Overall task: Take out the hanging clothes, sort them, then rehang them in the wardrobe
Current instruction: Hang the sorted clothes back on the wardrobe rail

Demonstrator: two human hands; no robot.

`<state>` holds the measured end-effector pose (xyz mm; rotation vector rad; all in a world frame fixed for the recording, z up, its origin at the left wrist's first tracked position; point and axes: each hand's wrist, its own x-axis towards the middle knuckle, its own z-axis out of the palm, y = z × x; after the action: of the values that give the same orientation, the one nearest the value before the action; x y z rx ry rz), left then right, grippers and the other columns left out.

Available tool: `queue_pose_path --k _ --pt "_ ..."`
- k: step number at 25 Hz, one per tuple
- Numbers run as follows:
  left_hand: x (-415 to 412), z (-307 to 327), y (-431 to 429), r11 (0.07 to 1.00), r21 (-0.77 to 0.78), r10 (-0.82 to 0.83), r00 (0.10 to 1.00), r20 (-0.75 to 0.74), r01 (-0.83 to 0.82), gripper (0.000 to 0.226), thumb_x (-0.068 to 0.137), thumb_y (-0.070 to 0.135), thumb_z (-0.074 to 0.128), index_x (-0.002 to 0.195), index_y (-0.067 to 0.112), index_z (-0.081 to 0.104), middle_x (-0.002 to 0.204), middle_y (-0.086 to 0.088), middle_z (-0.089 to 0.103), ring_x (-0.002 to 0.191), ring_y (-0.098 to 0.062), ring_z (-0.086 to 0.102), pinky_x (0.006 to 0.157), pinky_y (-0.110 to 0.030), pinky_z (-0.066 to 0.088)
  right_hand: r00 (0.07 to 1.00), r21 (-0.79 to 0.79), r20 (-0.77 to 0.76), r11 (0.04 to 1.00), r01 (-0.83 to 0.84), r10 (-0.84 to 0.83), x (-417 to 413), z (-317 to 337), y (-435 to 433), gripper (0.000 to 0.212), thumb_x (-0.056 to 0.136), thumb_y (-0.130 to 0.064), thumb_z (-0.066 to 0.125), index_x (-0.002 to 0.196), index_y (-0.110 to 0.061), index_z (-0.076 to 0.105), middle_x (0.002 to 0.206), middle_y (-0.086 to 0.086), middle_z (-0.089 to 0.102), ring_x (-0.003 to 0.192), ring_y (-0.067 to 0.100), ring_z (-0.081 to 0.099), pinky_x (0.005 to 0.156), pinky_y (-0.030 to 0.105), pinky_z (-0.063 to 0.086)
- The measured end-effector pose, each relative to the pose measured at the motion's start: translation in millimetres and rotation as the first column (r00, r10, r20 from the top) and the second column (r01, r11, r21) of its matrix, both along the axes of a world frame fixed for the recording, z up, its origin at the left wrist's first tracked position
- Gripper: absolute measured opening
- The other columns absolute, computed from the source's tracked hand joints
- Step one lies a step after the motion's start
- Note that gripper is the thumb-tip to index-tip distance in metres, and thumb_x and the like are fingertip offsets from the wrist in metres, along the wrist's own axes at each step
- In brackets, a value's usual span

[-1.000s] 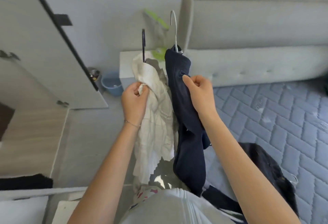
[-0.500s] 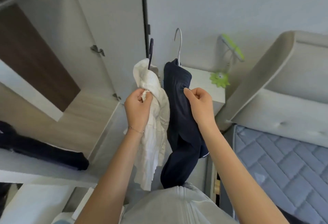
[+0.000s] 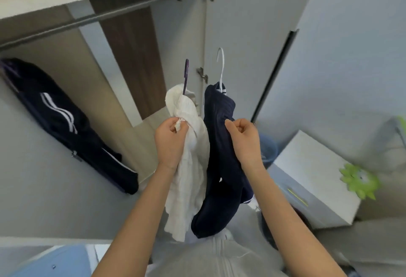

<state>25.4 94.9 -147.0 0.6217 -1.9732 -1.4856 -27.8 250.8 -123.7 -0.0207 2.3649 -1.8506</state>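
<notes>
While most of each cloth trails below, the left grip (image 3: 170, 145) clutches the white garment (image 3: 193, 178) near its top and the right grip (image 3: 243, 142) pinches the navy garment (image 3: 222, 188) alongside.

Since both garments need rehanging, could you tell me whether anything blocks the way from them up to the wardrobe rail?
Nothing visible does. The white garment in the left hand and the navy garment in the right hand face the open wardrobe, and the rail above is bare there; a striped jacket hangs further left.
</notes>
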Motion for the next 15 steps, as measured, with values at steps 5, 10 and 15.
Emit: queue_pose_path --k 5,10,15 --pt "-25.9 -4.0 -24.8 0.975 0.025 0.221 0.975 0.028 -0.222 0.039 0.089 0.006 0.057 0.055 0.013 0.039 0.049 0.012 0.031 0.049 -0.004 0.028 0.050 -0.018 0.024 0.963 0.034 -0.004 0.962 -0.269 0.270 -57.0 -0.4 -52.1 0.028 0.093 -0.024 0.058 0.070 -0.013 0.048 0.057 -0.006 0.043 0.046 0.002 0.038 0.048 0.012 0.034" --pt "-39.1 -4.3 -69.8 0.925 0.007 0.380 0.924 0.043 -0.381 0.048 0.089 0.005 0.056 0.053 0.021 0.029 0.053 0.006 0.025 0.053 -0.008 0.023 0.055 -0.028 0.022 0.903 0.088 0.022 0.899 -0.429 0.429 -97.5 -4.0 -109.5 0.028 0.094 -0.029 0.057 0.073 -0.013 0.049 0.060 -0.005 0.045 0.053 0.008 0.039 0.053 0.020 0.034" --pt "-60.6 -12.6 -136.2 0.877 0.005 0.479 0.877 0.047 -0.480 0.042 0.090 0.010 0.056 0.053 0.015 0.036 0.056 -0.002 0.027 0.054 -0.011 0.025 0.055 -0.028 0.026 0.854 0.086 0.016 0.850 -0.520 0.520 -128.1 -8.4 -177.0 0.024 0.094 -0.028 0.057 0.079 -0.009 0.054 0.064 -0.005 0.050 0.056 0.004 0.043 0.054 0.013 0.036"
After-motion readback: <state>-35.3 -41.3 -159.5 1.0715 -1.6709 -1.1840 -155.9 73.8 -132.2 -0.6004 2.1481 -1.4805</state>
